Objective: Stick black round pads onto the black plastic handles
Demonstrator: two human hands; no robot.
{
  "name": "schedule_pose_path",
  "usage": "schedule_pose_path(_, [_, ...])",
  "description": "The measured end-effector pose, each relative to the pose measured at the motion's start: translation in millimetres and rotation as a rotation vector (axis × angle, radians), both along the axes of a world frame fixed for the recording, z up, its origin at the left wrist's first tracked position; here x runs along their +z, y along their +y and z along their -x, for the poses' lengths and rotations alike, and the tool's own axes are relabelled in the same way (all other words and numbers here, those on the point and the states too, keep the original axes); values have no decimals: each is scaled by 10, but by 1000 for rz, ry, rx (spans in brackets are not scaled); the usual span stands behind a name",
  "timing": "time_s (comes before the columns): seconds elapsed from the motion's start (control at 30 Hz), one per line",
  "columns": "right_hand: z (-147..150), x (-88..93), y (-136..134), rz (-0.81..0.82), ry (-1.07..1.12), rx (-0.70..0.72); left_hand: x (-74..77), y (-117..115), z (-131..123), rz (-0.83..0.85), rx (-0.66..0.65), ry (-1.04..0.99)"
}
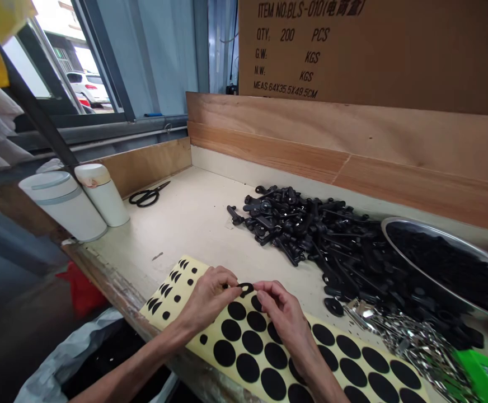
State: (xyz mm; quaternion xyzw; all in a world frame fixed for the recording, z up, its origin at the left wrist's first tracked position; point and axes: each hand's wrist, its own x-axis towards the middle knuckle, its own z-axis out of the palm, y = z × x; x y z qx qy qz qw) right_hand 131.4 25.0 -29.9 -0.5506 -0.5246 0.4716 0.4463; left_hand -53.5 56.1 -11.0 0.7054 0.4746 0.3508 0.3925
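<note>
A yellow backing sheet covered with round black adhesive pads lies at the bench's near edge. My left hand and my right hand meet above it, fingers pinched together on one small black pad lifted off the sheet. Both hands rest on the sheet. Beyond them a pile of black plastic parts spreads across the bench.
A metal bowl of black pieces sits at right, with shiny metal clips and a green box near it. Black scissors and two white canisters stand at left. A wooden wall and a cardboard carton close the back.
</note>
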Motion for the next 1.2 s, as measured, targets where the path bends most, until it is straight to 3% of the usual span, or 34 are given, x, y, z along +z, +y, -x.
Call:
schedule_pose_path(0.1, [-53, -53, 19, 21, 120, -164, 49, 31, -136, 277, 72, -196])
schedule_pose_path(0.2, [-100, -30, 22, 69, 172, -176, 71, 40, -244, 529, 73, -383])
schedule_pose_path(0.27, [-117, 14, 16, 69, 173, -174, 89, 40, -310, 587, 70, -440])
schedule_pose_path(0.43, [-124, 86, 8, -39, 109, -306, 196, 66, -453, 585, -5, -465])
schedule_pose_path(0.63, [-80, 127, -48, -407, -249, -474, 241, 215, -512, 503, -119, -445])
schedule_pose_path(0.7, [-81, 124, -58, -466, -273, -492, 232, 264, -517, 468, -172, -453])
schedule_pose_path(0.83, [-156, 109, -21, -307, -82, -559, 249, 305, -513, 408, -162, -441])
schedule_pose_path(0.9, [-213, 110, 8, -258, -21, -513, 271, 299, -509, 390, -110, -406])
schedule_pose_path(1.0, [-277, 127, 30, -268, -15, -392, 299, 272, -513, 420, -121, -417])
schedule_pose_path(1.2, [-258, 187, 8, -313, -85, -378, 306, 272, -542, 451, -186, -460])
